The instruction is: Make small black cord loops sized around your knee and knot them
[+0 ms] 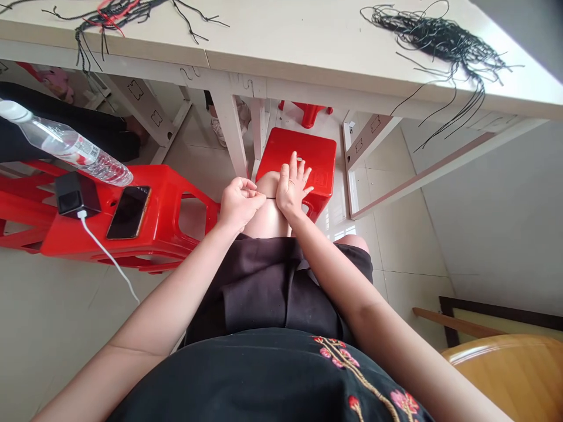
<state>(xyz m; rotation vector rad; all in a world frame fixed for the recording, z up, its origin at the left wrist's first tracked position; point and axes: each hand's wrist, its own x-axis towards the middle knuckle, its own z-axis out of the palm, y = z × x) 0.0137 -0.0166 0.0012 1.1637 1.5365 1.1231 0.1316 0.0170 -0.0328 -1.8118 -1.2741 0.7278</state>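
My left hand [240,204] is closed in a pinch on one end of a thin black cord [271,198]. The cord runs across my bare knee towards my right hand [291,186]. That hand lies against the side of the knee, its fingers stretched out and spread, and the cord disappears under its palm. Behind the knee stands a red plastic stool [290,146]. How far the cord continues beneath the right palm is hidden.
Above my knees, the white table [285,41] bears a black cord bundle [444,41] and braided black-and-red cords [116,14]. A red stool [162,205] at left holds a bottle [74,146], a phone [129,212] and a black power bank [77,194] with a white cable. Another person's legs show beneath the table.
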